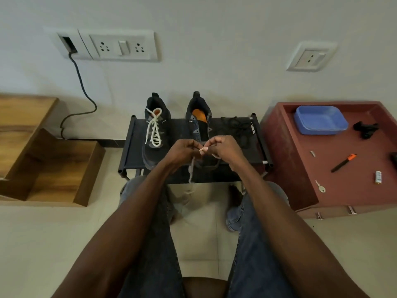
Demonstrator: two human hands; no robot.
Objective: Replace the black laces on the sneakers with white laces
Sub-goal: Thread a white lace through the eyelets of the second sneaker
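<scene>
Two dark sneakers stand on a low black rack [261,138]. The left sneaker [155,127] carries a white lace through its eyelets. The right sneaker [198,119] has an open tongue with orange lining and no lace in its upper eyelets. My left hand [186,150] and my right hand [223,148] meet over the right sneaker's toe, both pinching a white lace [191,171] whose loose end hangs down past the rack's front edge. A pile of black laces [237,126] lies on the rack right of the right sneaker.
A maroon cabinet [300,160] on the right holds a blue tray [321,119], a black clip, an orange-tipped marker [343,162] and a key. Wooden steps [49,160] stand on the left. A cable [80,82] runs down the wall from a socket plate.
</scene>
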